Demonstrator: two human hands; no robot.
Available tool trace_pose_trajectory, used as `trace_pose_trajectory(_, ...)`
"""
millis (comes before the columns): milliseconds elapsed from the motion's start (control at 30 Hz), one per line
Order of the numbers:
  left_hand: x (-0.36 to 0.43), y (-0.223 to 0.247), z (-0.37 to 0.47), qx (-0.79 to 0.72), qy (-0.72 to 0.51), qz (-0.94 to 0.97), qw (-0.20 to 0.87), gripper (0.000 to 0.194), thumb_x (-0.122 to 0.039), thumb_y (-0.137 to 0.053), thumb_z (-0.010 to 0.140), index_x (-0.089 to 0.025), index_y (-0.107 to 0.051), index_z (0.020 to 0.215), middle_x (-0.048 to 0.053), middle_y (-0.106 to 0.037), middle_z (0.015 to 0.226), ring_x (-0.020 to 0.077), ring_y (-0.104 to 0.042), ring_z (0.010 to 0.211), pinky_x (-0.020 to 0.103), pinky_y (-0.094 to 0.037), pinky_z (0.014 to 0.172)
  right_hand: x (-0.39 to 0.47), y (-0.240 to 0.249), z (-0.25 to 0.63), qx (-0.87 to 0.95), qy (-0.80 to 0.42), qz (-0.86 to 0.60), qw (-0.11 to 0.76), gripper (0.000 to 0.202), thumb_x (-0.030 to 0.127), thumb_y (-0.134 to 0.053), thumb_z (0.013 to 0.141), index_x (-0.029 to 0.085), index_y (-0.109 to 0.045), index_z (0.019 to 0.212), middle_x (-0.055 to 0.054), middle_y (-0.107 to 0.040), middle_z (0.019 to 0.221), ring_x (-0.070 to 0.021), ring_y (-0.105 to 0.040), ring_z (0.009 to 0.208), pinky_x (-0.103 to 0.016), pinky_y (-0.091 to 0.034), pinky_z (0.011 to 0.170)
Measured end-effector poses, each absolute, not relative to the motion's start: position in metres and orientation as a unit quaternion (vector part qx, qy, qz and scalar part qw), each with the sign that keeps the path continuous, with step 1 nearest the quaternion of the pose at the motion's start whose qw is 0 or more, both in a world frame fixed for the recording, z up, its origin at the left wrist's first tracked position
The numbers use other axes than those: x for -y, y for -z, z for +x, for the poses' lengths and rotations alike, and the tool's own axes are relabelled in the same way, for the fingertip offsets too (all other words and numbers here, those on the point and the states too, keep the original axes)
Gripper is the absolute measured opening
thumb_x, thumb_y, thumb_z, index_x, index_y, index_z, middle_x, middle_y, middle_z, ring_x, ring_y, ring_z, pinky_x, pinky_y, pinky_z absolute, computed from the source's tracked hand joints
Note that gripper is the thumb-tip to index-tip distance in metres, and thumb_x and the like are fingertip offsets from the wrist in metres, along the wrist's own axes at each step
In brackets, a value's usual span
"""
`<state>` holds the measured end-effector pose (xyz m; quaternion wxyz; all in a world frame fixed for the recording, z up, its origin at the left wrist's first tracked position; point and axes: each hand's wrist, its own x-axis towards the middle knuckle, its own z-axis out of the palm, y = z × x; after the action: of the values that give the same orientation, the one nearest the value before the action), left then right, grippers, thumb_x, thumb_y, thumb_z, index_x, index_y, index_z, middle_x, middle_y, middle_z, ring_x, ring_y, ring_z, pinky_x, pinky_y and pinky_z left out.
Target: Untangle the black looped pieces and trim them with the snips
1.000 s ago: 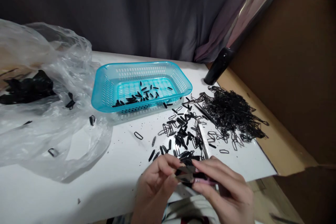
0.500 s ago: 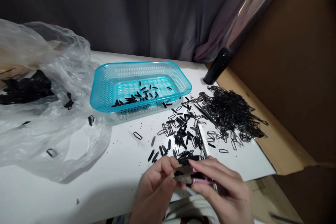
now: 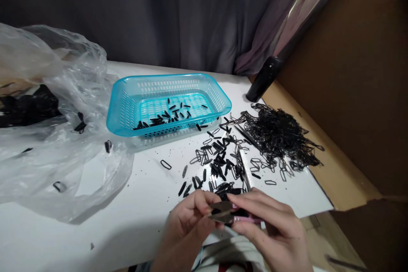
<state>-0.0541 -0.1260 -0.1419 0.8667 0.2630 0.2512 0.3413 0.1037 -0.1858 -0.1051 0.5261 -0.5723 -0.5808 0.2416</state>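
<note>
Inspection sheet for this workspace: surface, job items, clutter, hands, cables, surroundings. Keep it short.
Surface: white tabletop.
Job items: pink-handled snips; blue basket holding black pieces, others outside with loose thin loops; tangled black pile to the right.
Clutter: translucent bag at left; black cylinder behind the pile; small dark scrap.
Hands: right hand holds the snips; left hand fingertips by the blade tips, any item pinched unclear.
Cables: nothing seen for certain.
Surroundings: dark curtain behind, brown panel at right.
</note>
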Motion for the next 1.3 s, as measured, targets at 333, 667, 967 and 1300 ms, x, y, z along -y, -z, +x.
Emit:
trace_pose_trajectory(333, 0.1285, 0.1347, -0.0522, -0.282, -0.344, 0.267, 0.855, 0.033, -0.041, -0.084, 0.073, -0.015, -0.063, 0.070, 0.002, -0.066, 0.084, 0.0120, -0.057, 0.067, 0.022, -0.043, 0.065, 0.1919, 0.1097, 0.1087, 0.586, -0.269, -0.572, 0.507, 0.035, 0.024, -0.073, 0.089, 0.036, -0.071, 0.122, 0.001, -0.077, 0.095, -0.0137, -0.069, 0.081, -0.023, -0.057, 0.071)
trace_pose_trajectory(667, 0.1256, 0.1384, -0.0533, -0.293, -0.341, 0.300, 0.842, 0.039, -0.046, -0.085, 0.071, -0.015, -0.060, 0.068, 0.002, -0.064, 0.081, 0.0118, -0.057, 0.067, 0.020, -0.043, 0.064, 0.1897, 0.1044, 0.1118, 0.561, -0.326, -0.592, 0.478, 0.035, 0.025, -0.074, 0.088, 0.043, -0.071, 0.119, 0.004, -0.075, 0.094, -0.0116, -0.066, 0.081, -0.019, -0.056, 0.072)
trace_pose_trajectory(967, 0.1259, 0.1378, -0.0531, -0.274, -0.345, 0.309, 0.843, 0.036, -0.044, -0.080, 0.076, -0.016, -0.060, 0.071, 0.002, -0.065, 0.084, 0.0125, -0.058, 0.069, 0.022, -0.045, 0.067, 0.1886, 0.1035, 0.1075, 0.547, -0.313, -0.597, 0.497, 0.032, 0.028, -0.077, 0.085, 0.039, -0.074, 0.115, 0.002, -0.076, 0.086, -0.0134, -0.066, 0.077, -0.020, -0.056, 0.067)
trace_pose_trajectory(1300, 0.1274, 0.1406, -0.0536, -0.259, -0.365, 0.315, 0.837, 0.033, -0.040, -0.080, 0.079, -0.017, -0.058, 0.071, 0.001, -0.065, 0.085, 0.0124, -0.060, 0.071, 0.022, -0.047, 0.069, 0.1881, 0.1070, 0.1042, 0.537, -0.308, -0.597, 0.510, 0.027, 0.031, -0.077, 0.084, 0.037, -0.076, 0.111, 0.000, -0.076, 0.086, -0.0136, -0.069, 0.076, -0.019, -0.055, 0.062)
